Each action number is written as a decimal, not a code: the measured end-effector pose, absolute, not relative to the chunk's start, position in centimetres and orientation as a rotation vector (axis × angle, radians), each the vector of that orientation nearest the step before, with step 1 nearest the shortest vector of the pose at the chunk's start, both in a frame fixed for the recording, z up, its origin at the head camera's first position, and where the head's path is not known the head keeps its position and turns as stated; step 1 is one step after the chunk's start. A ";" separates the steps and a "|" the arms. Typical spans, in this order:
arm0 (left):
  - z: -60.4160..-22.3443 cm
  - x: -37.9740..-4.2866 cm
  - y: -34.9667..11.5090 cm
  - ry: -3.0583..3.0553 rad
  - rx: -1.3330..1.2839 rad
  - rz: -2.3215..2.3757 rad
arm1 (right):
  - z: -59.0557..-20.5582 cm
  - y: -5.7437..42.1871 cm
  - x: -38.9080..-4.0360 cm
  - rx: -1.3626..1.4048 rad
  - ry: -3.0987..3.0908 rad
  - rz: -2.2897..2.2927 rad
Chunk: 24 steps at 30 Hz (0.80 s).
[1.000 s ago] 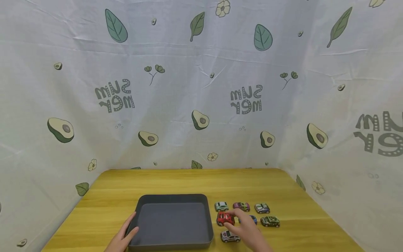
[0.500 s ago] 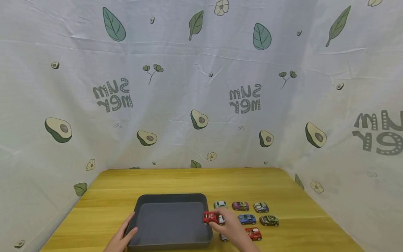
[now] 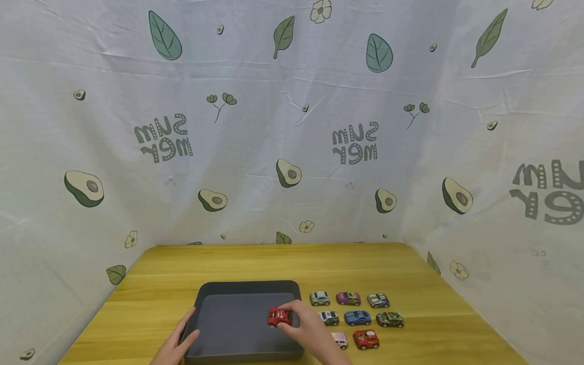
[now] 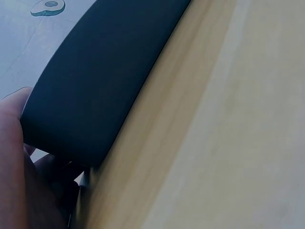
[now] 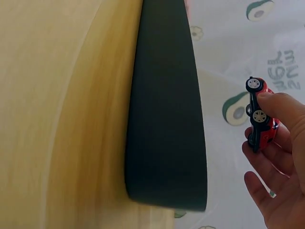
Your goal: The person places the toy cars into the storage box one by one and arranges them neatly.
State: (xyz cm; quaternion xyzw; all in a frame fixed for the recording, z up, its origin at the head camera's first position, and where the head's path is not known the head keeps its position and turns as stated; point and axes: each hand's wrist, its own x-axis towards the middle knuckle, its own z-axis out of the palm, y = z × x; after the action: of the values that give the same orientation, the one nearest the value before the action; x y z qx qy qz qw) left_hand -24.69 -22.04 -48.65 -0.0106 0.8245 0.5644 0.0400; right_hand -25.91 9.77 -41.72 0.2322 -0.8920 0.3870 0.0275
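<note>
Your right-hand grip (image 3: 306,325) is clamped on a red toy car (image 3: 279,317), which hangs over the right part of the dark tray (image 3: 246,287); in the right wrist view, your thumb (image 5: 279,105) presses on its side, below which its wheels (image 5: 259,116) hang free. That looks like a narrow hold on slick paintwork, so an uneven squeeze could twist the car or pop it loose. How far it sits above the tray's floor can't be told; letting go too high would likely make it bounce or tip, and free-turning wheels might let it roll off its spot. Your left-hand grip (image 3: 175,342) is clamped on the tray's left wall; pull or lean there and the tray could slide beneath the car. Mind your right forearm (image 3: 335,352) too: 8 other toy cars (image 3: 358,318) stand on the counter (image 3: 438,324) to the right, and the white car with pink dots (image 3: 340,340) is partly hidden behind that arm, so a low, careless return could knock it.
</note>
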 end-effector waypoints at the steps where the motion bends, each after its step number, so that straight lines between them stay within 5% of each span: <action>1: -48.6 -24.7 -22.0 2.531 -0.035 1.723 | -41.7 9.4 -25.9 0.710 -2.762 1.224; 24: -48.5 -24.6 -21.9 2.594 -0.065 1.649 | -43.3 3.4 -26.2 0.790 -2.893 1.381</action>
State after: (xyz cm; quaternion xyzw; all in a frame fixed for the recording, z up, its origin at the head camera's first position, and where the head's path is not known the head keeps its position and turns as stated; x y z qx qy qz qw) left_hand -24.61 -21.93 -48.46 -0.0211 0.8433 0.5360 0.0336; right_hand -26.17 3.42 -43.28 0.2385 -0.8735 0.4168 -0.0800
